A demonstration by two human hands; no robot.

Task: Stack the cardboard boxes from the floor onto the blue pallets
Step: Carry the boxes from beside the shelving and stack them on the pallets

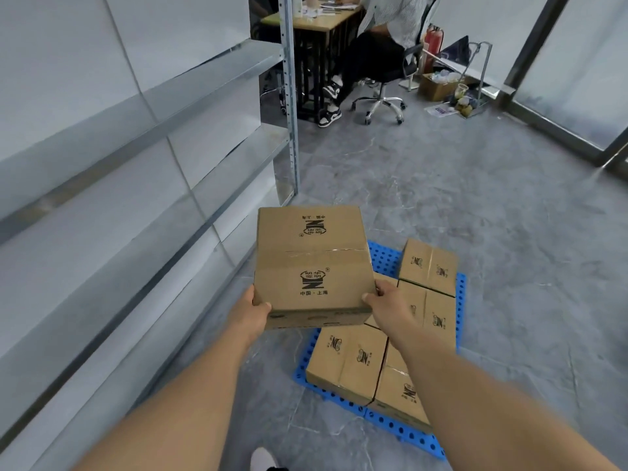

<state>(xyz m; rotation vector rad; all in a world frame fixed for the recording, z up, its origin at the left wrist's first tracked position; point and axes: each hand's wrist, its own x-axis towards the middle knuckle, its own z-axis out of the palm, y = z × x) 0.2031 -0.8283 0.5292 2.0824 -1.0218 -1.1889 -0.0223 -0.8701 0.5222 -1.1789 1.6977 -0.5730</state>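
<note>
I hold a taped cardboard box (311,263) with black printed logos in the air, above the left rear part of the blue pallets (384,258). My left hand (253,312) grips its near left corner and my right hand (385,302) grips its near right corner. Several matching boxes lie flat on the pallets: one at the far right (430,266), one behind my right hand (435,319), one at the near left (346,360) and one at the near right (401,390), partly hidden by my right forearm.
Metal shelving (142,137) runs along the left, its upright post (291,96) just beyond the box. A seated person (370,52) on a wheeled office chair (384,100) is at a desk ahead. Clutter and fire extinguishers (433,39) stand at the back right. My shoe (265,460) shows below.
</note>
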